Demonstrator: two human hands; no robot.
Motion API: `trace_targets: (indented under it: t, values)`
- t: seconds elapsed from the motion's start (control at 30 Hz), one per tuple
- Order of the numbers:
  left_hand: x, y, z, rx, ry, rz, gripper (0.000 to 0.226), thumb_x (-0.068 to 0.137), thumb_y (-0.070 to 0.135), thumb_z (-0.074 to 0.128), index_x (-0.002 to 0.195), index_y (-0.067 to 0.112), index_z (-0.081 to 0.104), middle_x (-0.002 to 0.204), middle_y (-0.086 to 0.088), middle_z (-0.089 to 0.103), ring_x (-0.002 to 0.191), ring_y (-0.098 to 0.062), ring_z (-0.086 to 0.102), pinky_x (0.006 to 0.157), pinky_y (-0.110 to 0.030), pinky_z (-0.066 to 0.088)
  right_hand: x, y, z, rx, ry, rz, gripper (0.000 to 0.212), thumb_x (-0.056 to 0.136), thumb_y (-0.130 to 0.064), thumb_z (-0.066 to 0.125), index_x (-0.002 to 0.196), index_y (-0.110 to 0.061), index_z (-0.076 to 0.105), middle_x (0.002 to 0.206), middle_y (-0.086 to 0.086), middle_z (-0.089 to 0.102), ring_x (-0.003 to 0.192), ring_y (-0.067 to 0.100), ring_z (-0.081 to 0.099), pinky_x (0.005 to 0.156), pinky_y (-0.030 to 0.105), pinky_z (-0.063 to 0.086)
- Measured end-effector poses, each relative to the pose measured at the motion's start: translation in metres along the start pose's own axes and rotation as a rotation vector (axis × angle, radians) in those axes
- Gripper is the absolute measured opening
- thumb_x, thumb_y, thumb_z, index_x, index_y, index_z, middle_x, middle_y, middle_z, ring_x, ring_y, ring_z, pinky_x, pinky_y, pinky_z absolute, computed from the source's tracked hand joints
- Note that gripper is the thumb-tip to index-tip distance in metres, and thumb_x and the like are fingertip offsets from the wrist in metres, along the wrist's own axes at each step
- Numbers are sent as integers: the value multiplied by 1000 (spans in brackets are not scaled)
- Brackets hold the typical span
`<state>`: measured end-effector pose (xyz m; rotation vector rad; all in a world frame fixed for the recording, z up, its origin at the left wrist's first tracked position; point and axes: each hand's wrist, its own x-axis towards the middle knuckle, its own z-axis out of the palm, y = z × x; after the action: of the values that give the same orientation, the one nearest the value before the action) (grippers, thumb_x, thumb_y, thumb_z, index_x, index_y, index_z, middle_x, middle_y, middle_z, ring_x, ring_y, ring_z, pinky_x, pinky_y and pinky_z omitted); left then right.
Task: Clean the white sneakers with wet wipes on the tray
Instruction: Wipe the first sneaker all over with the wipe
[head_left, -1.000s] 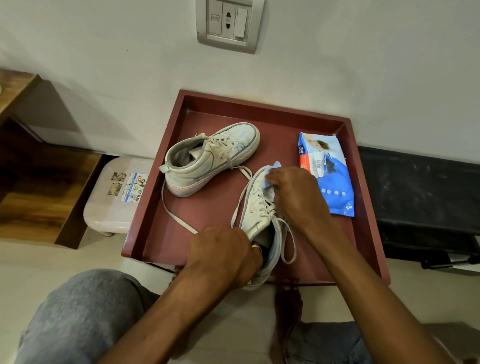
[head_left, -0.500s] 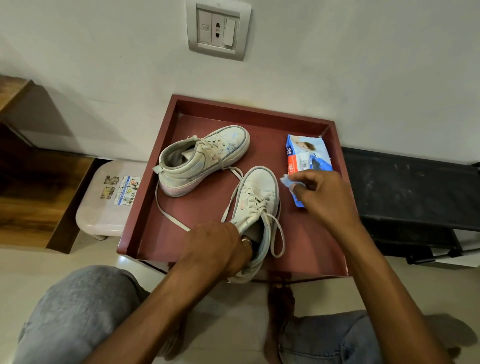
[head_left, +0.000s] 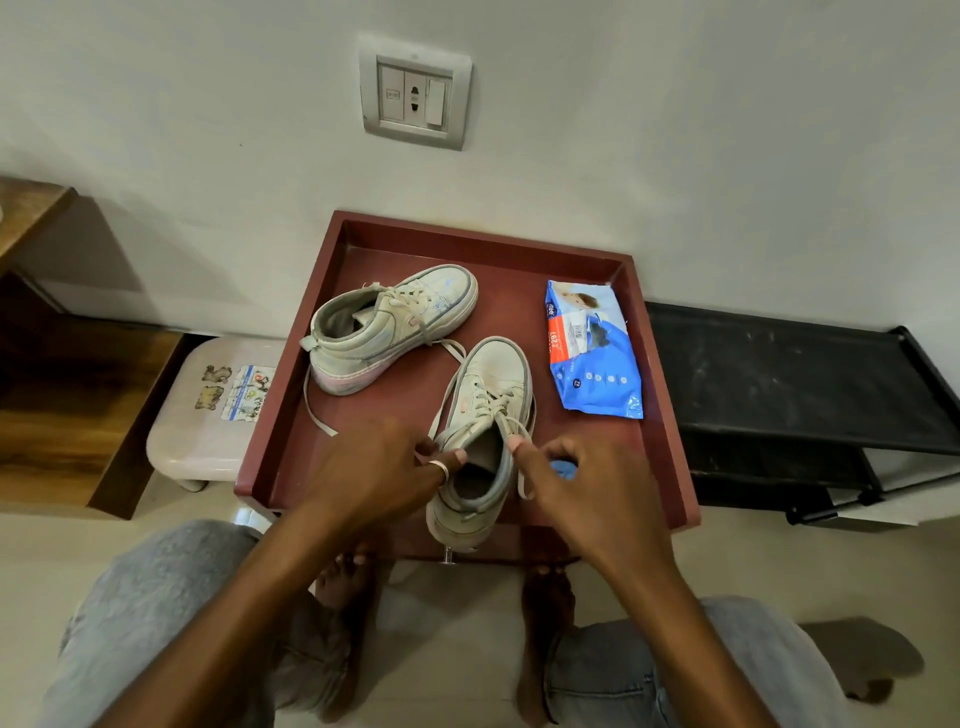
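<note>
Sneakers are both on the tray (head_left: 662, 395). The near sneaker (head_left: 485, 415) points away from me with its heel at the front rim, and the far sneaker (head_left: 395, 327) sits behind it to the left. My left hand (head_left: 374, 467) grips the collar's left edge, fingers curled on it. My right hand (head_left: 576, 480) touches the right edge with one fingertip while its other fingers curl round the blue wet wipe (head_left: 562, 469). So the hands are apart, one on each side of the opening.

I reckon the step is spreading the collar to wipe round it. To do it well, I'd brace firmly with the left, shake the wipe out flat, and keep the laces (head_left: 493, 402) out of the stroke. The wipes pack (head_left: 592, 353) lies to the right on the tray if I need a fresh one.
</note>
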<state>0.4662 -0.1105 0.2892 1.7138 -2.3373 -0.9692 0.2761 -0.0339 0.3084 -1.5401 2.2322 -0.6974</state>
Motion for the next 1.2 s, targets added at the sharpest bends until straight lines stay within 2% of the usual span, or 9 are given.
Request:
trace_targets:
  t: [0.1, 0.2, 0.3, 0.4, 0.67, 0.87, 1.0, 1.1, 1.2]
  values:
    - [0, 4, 4, -19, 42, 48, 30, 92, 51, 62, 97, 27, 78, 83, 6, 75, 73, -8, 66, 65, -29, 54, -3, -9, 16, -58, -71, 19, 54, 80, -65, 63, 64, -13, 61, 57, -3, 60, 60, 15, 59, 58, 32, 48]
    - [1, 8, 10, 13, 83, 62, 29, 94, 44, 59, 97, 22, 77, 80, 2, 74, 71, -13, 66, 63, -32, 54, 3, -13, 25, -134, -73, 32, 38, 83, -47, 65, 67, -13, 59, 65, 0, 63, 68, 24, 62, 63, 35, 50]
    - [6, 15, 16, 4, 153, 88, 34, 96, 42, 55, 87, 16, 74, 70, -2, 68, 64, -17, 61, 52, -30, 39, 16, -11, 26, -137, -17, 25, 29, 85, -37, 62, 69, -13, 63, 66, 3, 65, 67, 24, 63, 64, 38, 53]
    - [20, 29, 22, -12, 217, 114, 38, 97, 43, 54, 83, 12, 72, 69, -6, 67, 66, -25, 60, 52, -33, 25, 40, -4, 23, -137, 37, 44, 25, 87, -34, 63, 76, -12, 71, 72, 4, 69, 71, 22, 65, 64, 37, 55]
    - [66, 48, 24, -7, 315, 84, 42, 97, 43, 55, 75, 9, 67, 73, -12, 67, 75, -33, 60, 53, -34, 21, 86, 11, 26, -100, 128, 57, 27, 91, -35, 64, 89, -9, 71, 93, 8, 72, 90, 20, 65, 68, 29, 54]
    - [70, 43, 21, 18, 306, 70, 54, 91, 64, 44, 85, 20, 74, 72, -2, 70, 72, -27, 64, 58, -33, 49, 97, 16, 27, -88, 125, 60, 28, 91, -37, 65, 96, -10, 73, 98, 7, 73, 93, 19, 65, 65, 25, 48]
    - [55, 28, -1, 47, 566, -4, 46, 94, 57, 51, 77, 19, 70, 64, -1, 65, 63, -27, 62, 55, -33, 50, 85, 5, 16, -57, 346, -92, 27, 92, -33, 67, 98, -7, 71, 93, 8, 72, 83, 19, 67, 69, 36, 58]
    - [48, 8, -19, 125, 797, 27, 25, 92, 38, 61, 98, 18, 75, 96, -7, 75, 85, -33, 66, 67, -39, 55, 68, -12, 20, -1, 382, -291, 14, 88, -22, 71, 93, -9, 71, 89, 6, 71, 78, 19, 65, 67, 36, 56]
    - [49, -18, -33, 215, 770, 21, 41, 86, 27, 69, 127, 18, 67, 112, -13, 73, 106, -37, 62, 96, -44, 46, 50, -23, 38, 13, 216, -381, 14, 85, -26, 72, 90, -13, 71, 87, 2, 69, 76, 18, 64, 66, 35, 53]
